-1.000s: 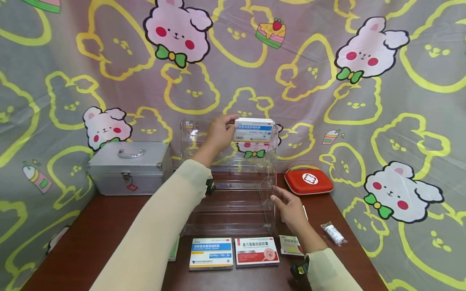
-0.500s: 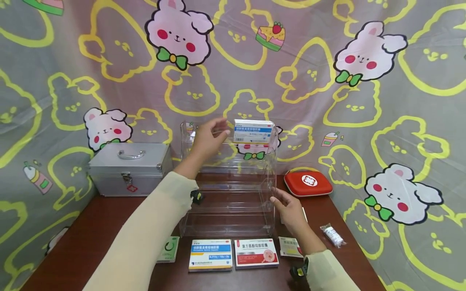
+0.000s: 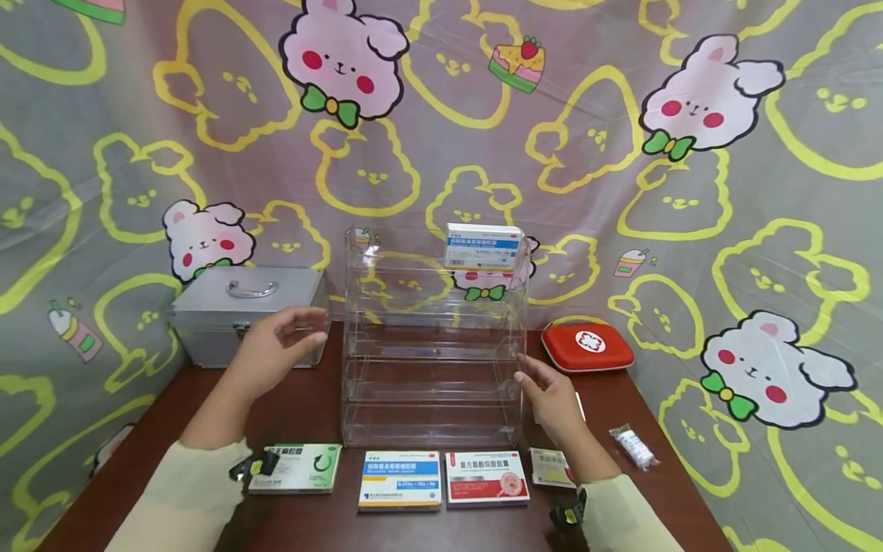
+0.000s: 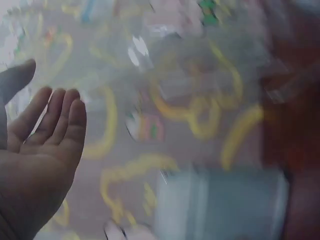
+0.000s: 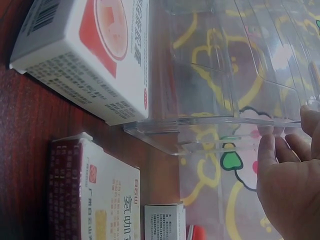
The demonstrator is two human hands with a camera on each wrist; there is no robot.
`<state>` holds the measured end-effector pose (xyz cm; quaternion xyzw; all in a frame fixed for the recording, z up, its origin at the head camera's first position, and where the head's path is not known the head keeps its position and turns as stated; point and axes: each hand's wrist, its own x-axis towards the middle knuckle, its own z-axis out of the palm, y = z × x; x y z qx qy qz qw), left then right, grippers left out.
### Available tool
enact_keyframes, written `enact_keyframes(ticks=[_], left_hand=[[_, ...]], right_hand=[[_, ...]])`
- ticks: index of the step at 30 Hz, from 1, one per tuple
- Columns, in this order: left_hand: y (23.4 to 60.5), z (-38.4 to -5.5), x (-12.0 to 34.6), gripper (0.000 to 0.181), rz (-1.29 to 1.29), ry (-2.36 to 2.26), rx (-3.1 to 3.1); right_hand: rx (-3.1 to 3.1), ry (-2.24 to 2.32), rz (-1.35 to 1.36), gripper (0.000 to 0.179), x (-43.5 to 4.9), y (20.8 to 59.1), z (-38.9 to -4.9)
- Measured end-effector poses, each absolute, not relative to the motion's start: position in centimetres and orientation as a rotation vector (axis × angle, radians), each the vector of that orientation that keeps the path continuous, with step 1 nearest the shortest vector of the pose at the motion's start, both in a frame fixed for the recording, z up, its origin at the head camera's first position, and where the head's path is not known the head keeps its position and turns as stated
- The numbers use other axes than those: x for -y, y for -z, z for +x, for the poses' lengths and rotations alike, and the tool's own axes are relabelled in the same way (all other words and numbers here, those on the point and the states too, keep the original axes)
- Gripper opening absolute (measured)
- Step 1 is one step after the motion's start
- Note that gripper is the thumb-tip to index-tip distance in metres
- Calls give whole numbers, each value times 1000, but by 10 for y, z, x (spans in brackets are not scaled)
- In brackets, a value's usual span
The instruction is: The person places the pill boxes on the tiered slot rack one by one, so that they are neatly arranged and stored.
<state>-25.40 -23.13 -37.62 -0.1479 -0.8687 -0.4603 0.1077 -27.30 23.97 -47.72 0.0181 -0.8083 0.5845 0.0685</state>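
A clear stepped plastic rack [image 3: 431, 392] stands mid-table. On its top tier, at the right, a blue-and-white medicine box [image 3: 481, 247] stands upright. My left hand [image 3: 272, 354] is in the air left of the rack, in front of the silver case, fingers loosely bent and holding nothing; the left wrist view is blurred. My right hand [image 3: 553, 395] pinches the rack's right side edge between thumb and fingers, as the right wrist view shows. In front lie a green-and-white box [image 3: 306, 469], another blue-and-white box [image 3: 398, 481], a red-and-white box [image 3: 486, 479] and a small pale box [image 3: 550, 468].
A silver metal case [image 3: 241, 307] stands at the back left. To the right of the rack are a red zip pouch [image 3: 586, 346] and a small plastic-wrapped packet [image 3: 633, 447]. A patterned curtain [image 3: 441, 146] hangs behind the table.
My left hand has let go of the blue-and-white box on the top tier and moved down and left, uncovering the green-and-white box. My right hand stays on the rack's side.
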Motion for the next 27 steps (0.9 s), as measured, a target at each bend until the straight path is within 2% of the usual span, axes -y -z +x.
enact_keyframes(ticks=[6,14,19,27], left_hand=[[428,-235,286,50,-381,1378,2750],[480,-222,311,58,-496,1473,2887],[503,-221,323,63,-665,1580,2911],[524,-216,336,72,-717,1726,2911]], right_hand=[[2464,-1716,43,50,-245,475,-272],[2459,-1746,58,51,-245,473,-273],[2460,-1745,36,50,-243,474,-273],[2457,-1742,54,50,-242,478,-275]])
